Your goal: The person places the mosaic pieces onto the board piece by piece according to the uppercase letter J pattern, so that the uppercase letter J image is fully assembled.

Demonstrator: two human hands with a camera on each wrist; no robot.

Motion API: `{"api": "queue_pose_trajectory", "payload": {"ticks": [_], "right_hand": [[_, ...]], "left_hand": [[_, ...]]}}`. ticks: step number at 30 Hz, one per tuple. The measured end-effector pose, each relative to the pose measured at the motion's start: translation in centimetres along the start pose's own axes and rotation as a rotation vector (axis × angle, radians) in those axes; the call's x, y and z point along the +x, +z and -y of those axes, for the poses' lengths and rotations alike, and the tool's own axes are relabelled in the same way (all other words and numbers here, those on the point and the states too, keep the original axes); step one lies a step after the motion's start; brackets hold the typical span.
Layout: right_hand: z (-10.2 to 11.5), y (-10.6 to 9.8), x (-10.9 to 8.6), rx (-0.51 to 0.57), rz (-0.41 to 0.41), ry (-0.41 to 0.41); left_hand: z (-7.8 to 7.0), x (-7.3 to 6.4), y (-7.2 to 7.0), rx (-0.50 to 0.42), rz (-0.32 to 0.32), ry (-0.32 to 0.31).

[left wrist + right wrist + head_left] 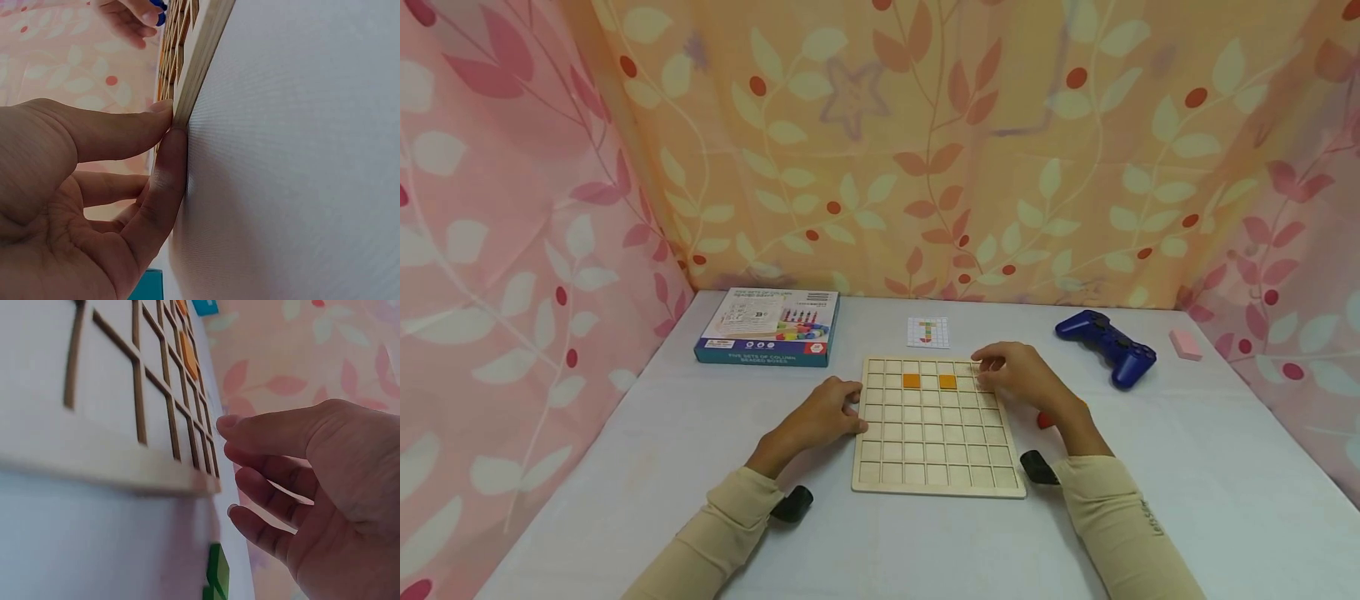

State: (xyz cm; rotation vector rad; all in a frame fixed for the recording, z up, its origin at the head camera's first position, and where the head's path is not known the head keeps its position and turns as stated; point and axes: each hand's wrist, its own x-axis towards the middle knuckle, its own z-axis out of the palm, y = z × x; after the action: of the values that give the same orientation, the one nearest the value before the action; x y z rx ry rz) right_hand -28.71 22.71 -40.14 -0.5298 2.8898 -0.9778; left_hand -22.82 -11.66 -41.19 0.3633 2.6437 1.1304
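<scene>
A light wooden grid board lies flat on the table, with an orange square tile and a second orange tile in its second row. My left hand pinches the board's left edge; the left wrist view shows thumb and index finger meeting at that edge. Beside the far right corner hovers my right hand, its fingers loosely bent. Nothing shows between them in the right wrist view, where green pieces lie below the hand. A red piece is partly hidden by the right wrist.
Behind the board lies a small card with a coloured grid pattern. A flat game box sits at the back left. Over on the right are a blue game controller and a pink block. Patterned curtains surround the white table.
</scene>
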Motion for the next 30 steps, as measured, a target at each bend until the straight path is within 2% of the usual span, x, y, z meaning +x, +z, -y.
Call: {"api": "queue_pose_trajectory", "payload": {"ticks": [7,14,23,30], "right_hand": [[-2.0,-1.5,-0.8,-0.016,-0.007,0.056],[-3.5,-2.6,-1.6,0.030,0.009,0.103],[-4.6,-3.5,-1.9,0.018,0.045,0.144],[-4.9,-3.6,-2.0,0.008,0.031,0.135]], "left_hand": [[0.0,0.1,0.1,-0.005,0.003,-0.012],[0.2,0.2,0.1,-0.007,0.008,-0.015],[0.2,0.2,0.0,-0.017,0.004,0.002],[0.2,0.2,0.1,-0.019,0.004,-0.003]]}}
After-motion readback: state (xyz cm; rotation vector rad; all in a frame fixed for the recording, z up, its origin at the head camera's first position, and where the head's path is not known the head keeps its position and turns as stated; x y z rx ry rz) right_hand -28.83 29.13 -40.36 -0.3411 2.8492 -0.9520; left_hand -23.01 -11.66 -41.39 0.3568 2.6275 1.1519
